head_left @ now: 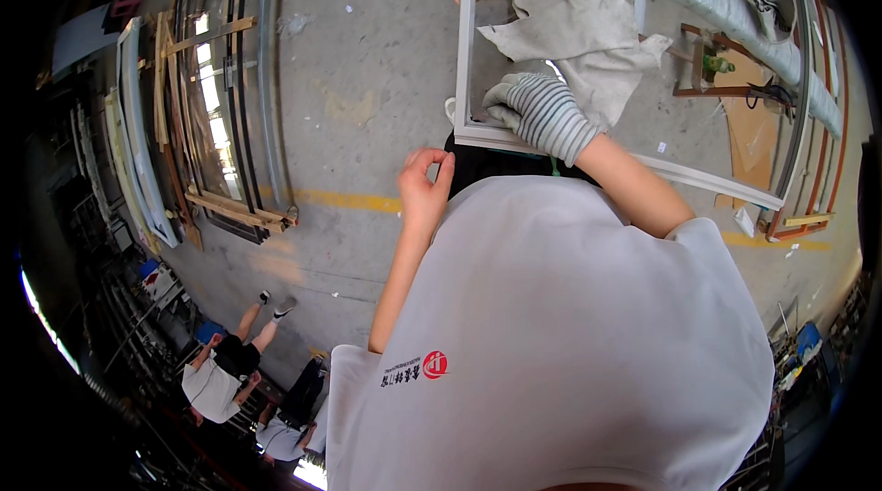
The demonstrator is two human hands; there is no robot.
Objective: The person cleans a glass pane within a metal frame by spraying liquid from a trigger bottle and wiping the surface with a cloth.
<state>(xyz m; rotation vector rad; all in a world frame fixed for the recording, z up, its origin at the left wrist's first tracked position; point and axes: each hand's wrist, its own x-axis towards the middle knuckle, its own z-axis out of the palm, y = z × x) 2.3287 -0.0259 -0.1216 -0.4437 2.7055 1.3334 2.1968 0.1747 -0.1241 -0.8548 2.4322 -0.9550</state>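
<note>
My bare left hand is beside the near left corner of a pale window-like frame, apart from it. Its fingers are bent toward the thumb in a pinch; anything between them is too small to make out. My right hand, in a grey-and-white striped glove, lies over the frame's near bar close to that corner. Its fingers curl inward, and what is under them is hidden. Just beyond the glove, a crumpled grey cloth is spread inside the frame.
Silver flexible ducting crosses the far right. A brown frame with a green item is at the right. Long metal profiles on wooden strips stand at the left. Two people are at the lower left. A yellow line marks the concrete floor.
</note>
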